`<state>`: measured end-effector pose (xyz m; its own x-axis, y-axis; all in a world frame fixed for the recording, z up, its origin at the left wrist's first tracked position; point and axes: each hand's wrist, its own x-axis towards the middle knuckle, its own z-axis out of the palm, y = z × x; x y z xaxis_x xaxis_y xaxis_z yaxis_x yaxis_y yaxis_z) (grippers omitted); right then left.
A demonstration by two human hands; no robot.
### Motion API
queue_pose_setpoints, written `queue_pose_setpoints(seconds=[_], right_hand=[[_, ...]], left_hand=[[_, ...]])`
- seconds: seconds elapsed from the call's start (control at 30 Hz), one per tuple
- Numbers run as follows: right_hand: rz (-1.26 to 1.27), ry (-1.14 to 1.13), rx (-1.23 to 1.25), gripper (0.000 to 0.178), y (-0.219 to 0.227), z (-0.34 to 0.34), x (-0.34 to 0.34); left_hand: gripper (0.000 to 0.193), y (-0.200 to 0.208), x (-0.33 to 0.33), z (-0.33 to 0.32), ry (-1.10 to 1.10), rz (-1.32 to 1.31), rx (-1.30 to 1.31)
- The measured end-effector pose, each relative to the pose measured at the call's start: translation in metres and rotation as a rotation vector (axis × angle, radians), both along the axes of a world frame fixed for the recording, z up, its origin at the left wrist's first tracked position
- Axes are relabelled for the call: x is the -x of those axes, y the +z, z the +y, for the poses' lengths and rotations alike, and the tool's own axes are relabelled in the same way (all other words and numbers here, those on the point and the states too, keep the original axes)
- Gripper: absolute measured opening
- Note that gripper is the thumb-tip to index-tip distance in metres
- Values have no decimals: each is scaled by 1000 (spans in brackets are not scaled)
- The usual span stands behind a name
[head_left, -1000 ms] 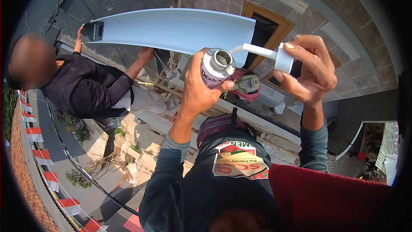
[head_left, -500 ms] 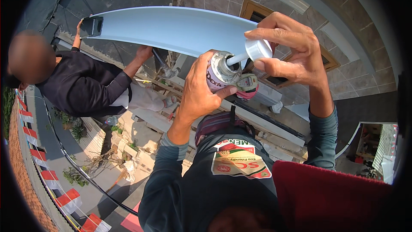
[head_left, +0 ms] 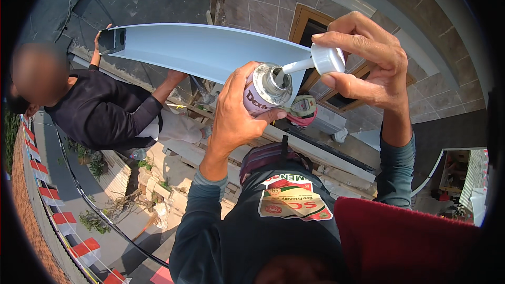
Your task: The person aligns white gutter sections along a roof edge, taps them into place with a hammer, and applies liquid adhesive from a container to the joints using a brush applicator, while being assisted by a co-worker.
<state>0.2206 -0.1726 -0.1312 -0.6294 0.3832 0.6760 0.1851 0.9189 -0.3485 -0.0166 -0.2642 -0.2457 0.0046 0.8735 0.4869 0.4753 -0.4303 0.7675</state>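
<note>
My left hand (head_left: 226, 118) wraps round a small metal can (head_left: 254, 100) with a white and purple label, its round mouth uncapped and tilted upward. Between the fingertips of my right hand (head_left: 381, 68) is a white applicator cap (head_left: 329, 59). From that cap a white stem (head_left: 299, 66) slants down to the can's mouth; its tip sits in or at the opening and is not clearly visible. Just behind the can lies the near end of a long light-blue gutter channel (head_left: 189, 47), with a dark coating at its far left end.
At left, a person in a dark top (head_left: 100, 108) supports the gutter with both hands. A pink and grey-green item (head_left: 303, 108) sits below the can. Wooden-framed windows (head_left: 305, 26) line the tiled wall. Red-and-white flags (head_left: 66, 222) and a black cable (head_left: 87, 197) run along the left.
My right hand has moved right and slightly down with the cap, drawing more of the stem out of the can. The gutter's far end appears lower in view.
</note>
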Motion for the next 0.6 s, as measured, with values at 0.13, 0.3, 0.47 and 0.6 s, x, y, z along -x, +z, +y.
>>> queue_pose_setpoints(seconds=[0.13,0.3,0.47,0.6], right_hand=[[60,-27,63,42,-2,5,-15],[116,-110,175,42,-17,4,-35],[127,-158,293,38,-41,15,-44],[63,-193,358,39,-48,21,-45]], left_hand=[[90,-8,-3,7,7,-47,5],[88,-16,-8,12,-22,-51,17],[87,-28,-10,13,-4,-103,86],[87,-32,-10,12,13,-118,97]])
